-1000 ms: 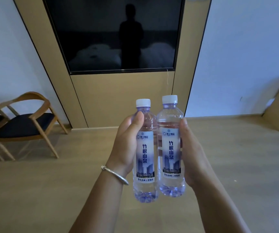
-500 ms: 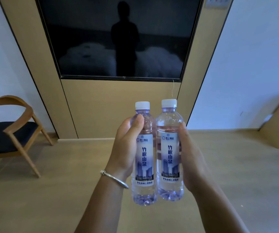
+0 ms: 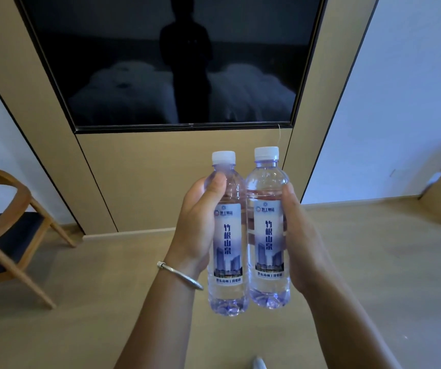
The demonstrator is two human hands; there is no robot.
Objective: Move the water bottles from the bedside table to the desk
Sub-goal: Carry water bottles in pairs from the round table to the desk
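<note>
While upright & touching, each bottle sits in a closed grip: L hand (image 3: pixel 196 225) holds left bottle (image 3: pixel 227 235), R hand (image 3: pixel 303 243) right bottle (image 3: pixel 268 230).

1 head-worn view, facing forward and slightly down, near the television (image 3: pixel 176 59) wall

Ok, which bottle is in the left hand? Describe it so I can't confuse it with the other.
Below the dark wall screen, two capped water bottles stand upright side by side. The left hand, its wrist wearing a silver bracelet, grips the left bottle. Its cap sits slightly lower than the right bottle's.
</note>
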